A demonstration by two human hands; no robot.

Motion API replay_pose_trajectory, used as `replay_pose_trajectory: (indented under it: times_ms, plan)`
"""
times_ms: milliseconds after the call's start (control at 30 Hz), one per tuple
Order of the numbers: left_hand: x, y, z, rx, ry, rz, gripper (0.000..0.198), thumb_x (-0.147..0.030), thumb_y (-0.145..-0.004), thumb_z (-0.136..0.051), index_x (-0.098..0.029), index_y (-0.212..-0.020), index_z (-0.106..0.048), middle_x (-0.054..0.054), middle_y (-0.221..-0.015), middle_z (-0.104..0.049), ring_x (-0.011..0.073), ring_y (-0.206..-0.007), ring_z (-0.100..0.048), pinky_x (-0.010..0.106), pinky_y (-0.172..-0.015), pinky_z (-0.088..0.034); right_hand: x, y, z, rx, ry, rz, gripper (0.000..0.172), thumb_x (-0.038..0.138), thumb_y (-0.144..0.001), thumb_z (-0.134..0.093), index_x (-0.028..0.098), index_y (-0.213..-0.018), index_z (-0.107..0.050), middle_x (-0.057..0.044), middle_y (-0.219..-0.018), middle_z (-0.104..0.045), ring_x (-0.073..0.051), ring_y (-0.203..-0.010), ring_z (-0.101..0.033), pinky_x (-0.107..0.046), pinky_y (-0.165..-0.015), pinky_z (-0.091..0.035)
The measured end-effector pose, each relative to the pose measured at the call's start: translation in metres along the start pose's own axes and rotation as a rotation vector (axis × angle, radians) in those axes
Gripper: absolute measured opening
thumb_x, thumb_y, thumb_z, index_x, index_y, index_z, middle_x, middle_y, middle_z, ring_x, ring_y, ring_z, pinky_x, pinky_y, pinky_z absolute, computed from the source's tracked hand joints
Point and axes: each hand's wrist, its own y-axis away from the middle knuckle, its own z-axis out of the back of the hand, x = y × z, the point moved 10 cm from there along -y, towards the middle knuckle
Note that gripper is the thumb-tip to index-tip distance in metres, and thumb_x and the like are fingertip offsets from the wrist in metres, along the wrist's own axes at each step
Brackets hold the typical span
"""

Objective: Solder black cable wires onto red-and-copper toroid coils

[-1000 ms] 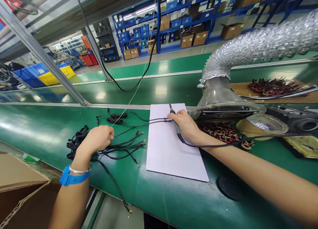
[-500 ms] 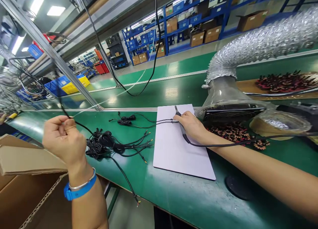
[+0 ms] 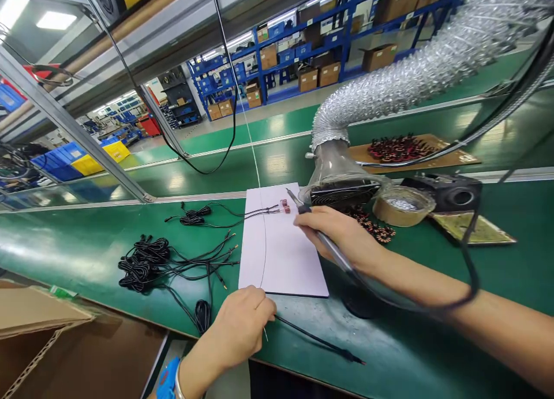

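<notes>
My right hand (image 3: pixel 337 231) is shut on a soldering iron (image 3: pixel 324 243), whose tip (image 3: pixel 289 192) points at the far part of a white work board (image 3: pixel 277 260). Close to the tip lie small copper-red terminals (image 3: pixel 284 206) on the ends of thin black wires (image 3: pixel 259 212). My left hand (image 3: pixel 242 324) rests at the board's near edge, gripping a black cable (image 3: pixel 320 342) that runs off to the right. A thin wire rises from that hand across the board. Coiled black cable bundles (image 3: pixel 142 263) lie left of the board.
A fume extractor (image 3: pixel 341 185) with a foil duct (image 3: pixel 389 81) stands right of the board. Beyond it are a tan round holder (image 3: pixel 402 205), a black device (image 3: pixel 441 192), and loose copper coils (image 3: pixel 372 226). A cardboard box (image 3: pixel 52 347) sits below the bench's near edge.
My left hand has come down from above the bundles to the board's near edge, holding a black cable. The iron has lifted off the wires. The view has swung right.
</notes>
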Motion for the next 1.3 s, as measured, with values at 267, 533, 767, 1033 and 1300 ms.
replay_pose_trajectory:
  times_ms: [267, 533, 767, 1033, 1300]
  plan:
    - [-0.02, -0.031, -0.017, -0.068, -0.222, -0.12, 0.025, 0.0, -0.083, -0.039, -0.018, -0.08, -0.055, 0.002, -0.065, -0.05, 0.0176, -0.059, -0.044, 0.03, -0.054, -0.034, -0.069, 0.128, 0.087, -0.432, 0.036, -0.419, 0.017, 0.03, -0.095, -0.05, 0.026, -0.109, -0.058, -0.003, -0.08, -0.072, -0.022, -0.07, -0.072, -0.036, -0.065, -0.059]
    - [-0.027, -0.07, -0.041, 0.284, 0.224, 0.049, 0.017, -0.014, -0.091, -0.041, -0.02, -0.096, -0.056, 0.005, -0.084, -0.058, 0.02, -0.077, -0.054, 0.031, -0.067, -0.044, -0.119, 0.145, 0.066, -0.231, 0.224, -0.517, 0.015, 0.033, -0.085, -0.054, 0.021, -0.094, -0.055, -0.005, -0.078, -0.068, -0.022, -0.068, -0.068, -0.032, -0.062, -0.051]
    - [-0.057, -0.11, -0.048, 0.257, 0.471, 0.136, 0.025, -0.021, -0.098, -0.031, -0.02, -0.089, -0.054, 0.005, -0.082, -0.058, 0.0183, -0.075, -0.054, 0.03, -0.069, -0.045, -0.129, 0.122, 0.049, -0.146, 0.31, -0.538, 0.019, 0.035, -0.082, -0.058, 0.02, -0.092, -0.052, -0.004, -0.074, -0.064, -0.023, -0.065, -0.063, -0.03, -0.056, -0.042]
    - [-0.032, -0.124, -0.061, 0.243, 0.512, 0.27, 0.029, -0.028, -0.1, -0.027, -0.022, -0.085, -0.051, 0.001, -0.078, -0.06, 0.0167, -0.07, -0.055, 0.029, -0.064, -0.042, -0.067, 0.118, 0.058, -0.197, 0.143, -0.344, 0.012, 0.022, -0.08, -0.055, 0.022, -0.088, -0.046, -0.001, -0.072, -0.059, -0.018, -0.065, -0.058, -0.029, -0.063, -0.046]
    - [-0.036, -0.105, -0.088, 0.379, 0.363, 0.273, 0.038, -0.019, -0.076, -0.056, -0.022, -0.113, -0.051, 0.007, -0.101, -0.068, 0.026, -0.09, -0.066, 0.036, -0.075, -0.05, 0.0, 0.123, 0.03, -0.098, -0.059, -0.146, 0.015, 0.012, -0.079, -0.048, 0.022, -0.089, -0.046, 0.0, -0.07, -0.056, -0.017, -0.063, -0.052, -0.027, -0.056, -0.045]
